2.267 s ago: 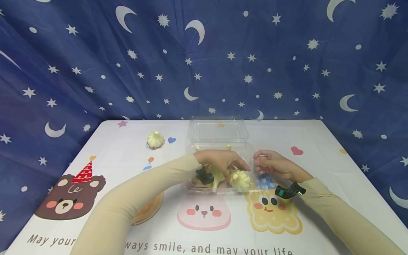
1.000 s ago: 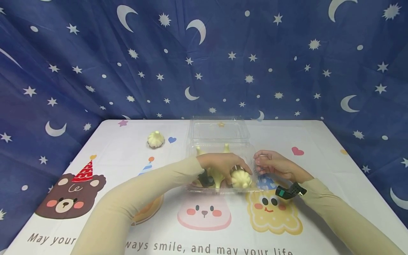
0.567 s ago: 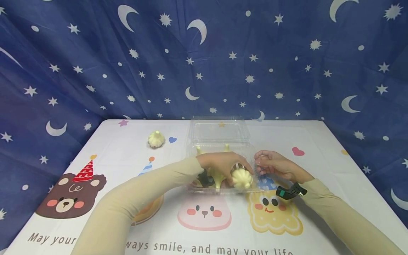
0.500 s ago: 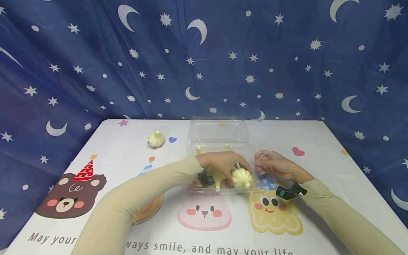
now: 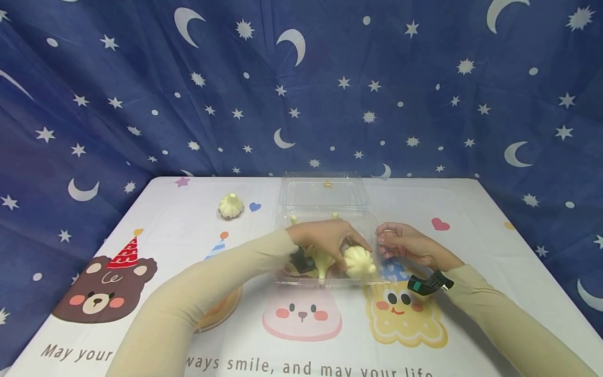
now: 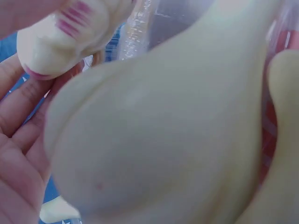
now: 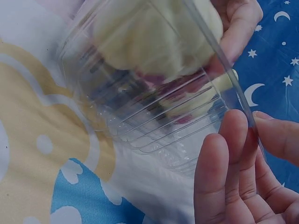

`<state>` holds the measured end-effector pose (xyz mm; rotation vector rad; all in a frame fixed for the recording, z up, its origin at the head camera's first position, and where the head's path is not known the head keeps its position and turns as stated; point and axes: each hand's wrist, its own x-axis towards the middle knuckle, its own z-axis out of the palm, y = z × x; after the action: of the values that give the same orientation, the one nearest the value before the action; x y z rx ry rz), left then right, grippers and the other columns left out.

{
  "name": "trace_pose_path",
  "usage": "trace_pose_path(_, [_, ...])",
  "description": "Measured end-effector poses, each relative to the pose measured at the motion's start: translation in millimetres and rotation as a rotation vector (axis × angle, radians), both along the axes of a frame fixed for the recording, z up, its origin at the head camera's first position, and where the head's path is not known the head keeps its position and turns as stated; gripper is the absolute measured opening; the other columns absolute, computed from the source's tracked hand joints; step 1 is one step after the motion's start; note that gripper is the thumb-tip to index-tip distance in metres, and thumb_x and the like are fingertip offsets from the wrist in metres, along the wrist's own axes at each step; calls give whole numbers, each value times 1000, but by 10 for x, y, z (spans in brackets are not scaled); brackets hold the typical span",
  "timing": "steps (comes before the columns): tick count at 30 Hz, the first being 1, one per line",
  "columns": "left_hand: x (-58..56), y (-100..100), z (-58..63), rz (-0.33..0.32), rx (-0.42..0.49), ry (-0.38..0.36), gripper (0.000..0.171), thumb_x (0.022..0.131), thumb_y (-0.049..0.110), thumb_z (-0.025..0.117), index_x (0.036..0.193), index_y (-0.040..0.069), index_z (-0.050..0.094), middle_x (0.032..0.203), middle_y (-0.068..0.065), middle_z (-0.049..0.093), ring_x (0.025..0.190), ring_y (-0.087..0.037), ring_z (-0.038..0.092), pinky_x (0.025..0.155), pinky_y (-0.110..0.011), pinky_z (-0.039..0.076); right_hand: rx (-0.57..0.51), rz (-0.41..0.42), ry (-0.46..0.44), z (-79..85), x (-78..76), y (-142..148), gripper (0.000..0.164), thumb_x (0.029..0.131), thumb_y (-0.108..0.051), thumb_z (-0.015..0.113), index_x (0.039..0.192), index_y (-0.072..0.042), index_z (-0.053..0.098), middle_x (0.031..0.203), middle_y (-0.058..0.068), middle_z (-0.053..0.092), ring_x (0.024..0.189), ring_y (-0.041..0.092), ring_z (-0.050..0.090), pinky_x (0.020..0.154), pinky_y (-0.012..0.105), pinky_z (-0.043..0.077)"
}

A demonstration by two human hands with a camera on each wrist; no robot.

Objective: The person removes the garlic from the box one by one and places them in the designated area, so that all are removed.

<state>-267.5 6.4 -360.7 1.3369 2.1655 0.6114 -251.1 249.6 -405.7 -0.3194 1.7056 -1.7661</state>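
My left hand (image 5: pixel 330 238) reaches over the clear plastic clamshell box (image 5: pixel 330 281) and grips a pale garlic bulb (image 5: pixel 358 262) at its front right. The bulb lies tilted, its stem pointing toward the front right. In the left wrist view, purplish streaks mark the gripped bulb (image 6: pixel 60 46), while another garlic bulb (image 6: pixel 163 135) fills the foreground. Several bulbs are in the box, partly hidden under my left hand and wrist. At the box's right side, my right hand (image 5: pixel 407 245) pinches the rim between thumb and fingertips (image 7: pixel 233 126).
The box's lid (image 5: pixel 325 193) stands open toward the back. A single garlic bulb (image 5: pixel 231 206) sits on the table at the back left. Cartoon prints and lettering cover the white tablecloth (image 5: pixel 414 201), and a blue star-and-moon curtain (image 5: pixel 325 131) hangs behind.
The garlic bulb in my left hand has tipped from stem up to stem toward the front right, and shifted slightly right. My right hand keeps its place at the rim.
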Motion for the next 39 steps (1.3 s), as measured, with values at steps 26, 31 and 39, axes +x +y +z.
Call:
trace_pose_path(26, [-31,-447,375,263,342,-4,56,71,18,81,124,11,62,125,-4,64,113,-14,61,99,-22,47,19,-15,-4,6,7,-21,12,93,1,48,99,-9,50,76,-6,63,68,5,63,65,19,56])
trace_pose_path(31, [-58,-685,402,338,399,41,55,71,16,81,122,9,63,124,-6,64,115,-17,60,100,-25,48,17,-1,8,0,4,-11,10,94,-1,49,99,-9,50,75,-6,63,69,5,62,66,19,56])
trace_pose_path(39, [-62,-1121,446,494,452,95,55,72,14,80,123,8,62,124,-7,64,116,-21,59,102,-32,47,28,11,26,-5,-1,1,9,94,-3,50,100,-9,49,76,-6,63,70,4,62,68,20,57])
